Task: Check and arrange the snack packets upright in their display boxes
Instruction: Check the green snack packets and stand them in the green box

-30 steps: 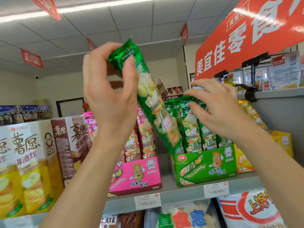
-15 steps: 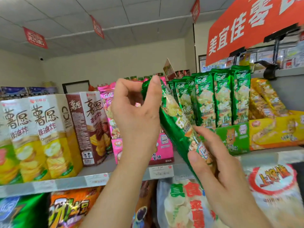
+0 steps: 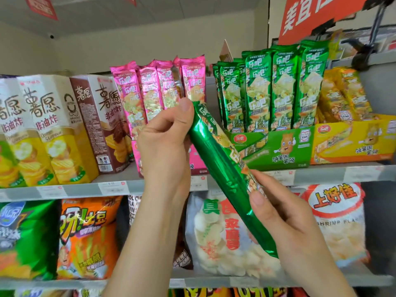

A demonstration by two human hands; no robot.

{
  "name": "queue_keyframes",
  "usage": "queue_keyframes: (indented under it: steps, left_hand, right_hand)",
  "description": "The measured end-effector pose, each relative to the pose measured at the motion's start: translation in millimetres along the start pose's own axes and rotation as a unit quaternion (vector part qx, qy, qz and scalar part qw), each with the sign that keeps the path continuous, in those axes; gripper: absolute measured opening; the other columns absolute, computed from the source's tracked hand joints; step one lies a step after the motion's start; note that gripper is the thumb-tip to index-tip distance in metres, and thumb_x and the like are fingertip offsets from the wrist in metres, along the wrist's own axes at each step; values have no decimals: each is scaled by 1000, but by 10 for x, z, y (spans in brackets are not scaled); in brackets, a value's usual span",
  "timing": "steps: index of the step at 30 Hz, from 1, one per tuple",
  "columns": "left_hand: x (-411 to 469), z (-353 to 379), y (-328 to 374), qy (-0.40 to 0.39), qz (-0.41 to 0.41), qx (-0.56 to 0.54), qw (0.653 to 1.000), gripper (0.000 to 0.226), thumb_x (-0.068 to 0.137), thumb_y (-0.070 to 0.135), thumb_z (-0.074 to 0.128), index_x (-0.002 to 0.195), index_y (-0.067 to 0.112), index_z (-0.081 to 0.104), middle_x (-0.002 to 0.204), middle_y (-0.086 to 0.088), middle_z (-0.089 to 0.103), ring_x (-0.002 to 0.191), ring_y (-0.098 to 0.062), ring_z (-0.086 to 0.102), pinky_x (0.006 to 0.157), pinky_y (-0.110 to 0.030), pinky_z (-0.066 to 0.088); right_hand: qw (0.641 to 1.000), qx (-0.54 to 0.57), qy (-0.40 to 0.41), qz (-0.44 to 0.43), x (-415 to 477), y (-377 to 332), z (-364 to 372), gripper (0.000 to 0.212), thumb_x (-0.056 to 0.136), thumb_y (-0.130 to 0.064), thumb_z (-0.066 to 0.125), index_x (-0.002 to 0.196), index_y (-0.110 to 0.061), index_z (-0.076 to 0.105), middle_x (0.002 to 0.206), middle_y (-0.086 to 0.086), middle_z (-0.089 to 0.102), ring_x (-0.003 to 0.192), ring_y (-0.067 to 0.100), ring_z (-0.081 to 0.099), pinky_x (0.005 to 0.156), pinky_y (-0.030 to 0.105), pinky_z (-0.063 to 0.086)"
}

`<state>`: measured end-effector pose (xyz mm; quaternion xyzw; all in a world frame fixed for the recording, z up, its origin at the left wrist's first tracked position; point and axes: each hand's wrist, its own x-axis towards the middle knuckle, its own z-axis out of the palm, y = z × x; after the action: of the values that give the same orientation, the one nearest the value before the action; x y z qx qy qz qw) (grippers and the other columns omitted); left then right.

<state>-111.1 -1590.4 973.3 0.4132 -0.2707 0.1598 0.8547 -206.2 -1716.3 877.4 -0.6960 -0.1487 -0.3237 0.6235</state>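
Green snack packet (image 3: 222, 174) lowered: left hand (image 3: 165, 138) pinches its top, right hand (image 3: 285, 219) now grips its bottom. Seemingly being checked, not yet boxed.

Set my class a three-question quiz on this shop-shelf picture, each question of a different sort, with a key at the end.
1. True or false: both the left hand and the right hand grip the green snack packet.
2. Which box stands directly to the right of the green display box? A. a pink one; B. a yellow one; C. a brown one.
3. In one word: is the held packet upright or tilted?

Key: 1 true. 2 B, the yellow display box. 3 tilted.
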Motion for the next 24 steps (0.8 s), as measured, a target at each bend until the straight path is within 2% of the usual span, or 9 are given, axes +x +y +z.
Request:
queue_keyframes:
  steps: [2,5,8,13,15,17,18,21,24]
  left_hand:
    - [-136,56,-49,8,4,22,1000,14,68,32,72,65,18,74,64,8,62,64,-7,53,67,-29,45]
    - [-334,146,-110,13,-6,38,999,19,65,36,79,71,19,74,66,7,64,65,-11,52,65,-32,42]
    - [-515,239,-145,15,-19,47,999,19,65,35,77,74,18,76,66,7,65,63,-10,54,58,-25,47]
    - [-766,302,-196,44,-33,93,994,24,73,36,74,81,14,70,68,1,62,68,-19,52,64,-32,46]
    - [-858,336,-210,39,-35,113,992,44,73,35,73,104,5,66,68,3,66,67,-16,57,65,-32,49]
    - [-942,352,-244,22,-43,121,991,62,72,33,74,124,3,58,72,3,70,67,-12,61,67,-31,53]
    - [-980,347,-264,14,-44,127,991,63,73,32,75,128,6,57,74,2,71,67,-11,62,67,-31,54]
    - [-1040,288,-333,2,-51,129,990,59,74,28,78,128,20,56,77,-1,73,68,-12,65,65,-27,53]
    - [-1074,229,-385,7,-73,100,992,64,70,33,81,127,19,56,82,-1,75,73,-12,68,67,-25,54]
  right_hand:
    - [1000,17,-18,0,-80,-11,-102,39,83,-55,57,120,-46,63,117,-24,67,111,-3,62,84,6,45]
    - [999,42,-29,4,-203,-41,-227,33,82,-61,58,115,-56,62,114,-25,68,106,-5,63,81,5,46]
    - [996,74,-38,15,-306,-57,-353,32,88,-47,57,119,-41,66,110,-16,72,98,0,68,75,7,49]
    - [993,96,-50,47,-433,-92,-532,27,86,-42,60,112,-43,68,80,-13,73,64,-1,67,54,9,48]
    - [991,109,-51,63,-448,-89,-574,27,86,-43,61,111,-37,69,74,-8,72,58,3,65,50,13,48]
    - [990,109,-61,71,-449,-82,-578,37,83,-56,63,110,-32,69,69,0,69,50,13,60,46,20,44]
    - [989,110,-60,77,-449,-75,-572,40,81,-60,63,108,-31,69,67,2,68,47,16,57,44,22,43]
    - [987,123,-56,87,-448,-34,-550,34,81,-52,64,103,-26,69,63,3,66,45,18,56,43,23,43]
    - [987,118,-54,94,-439,6,-506,35,80,-52,60,99,-25,70,63,7,63,49,18,57,44,27,44]
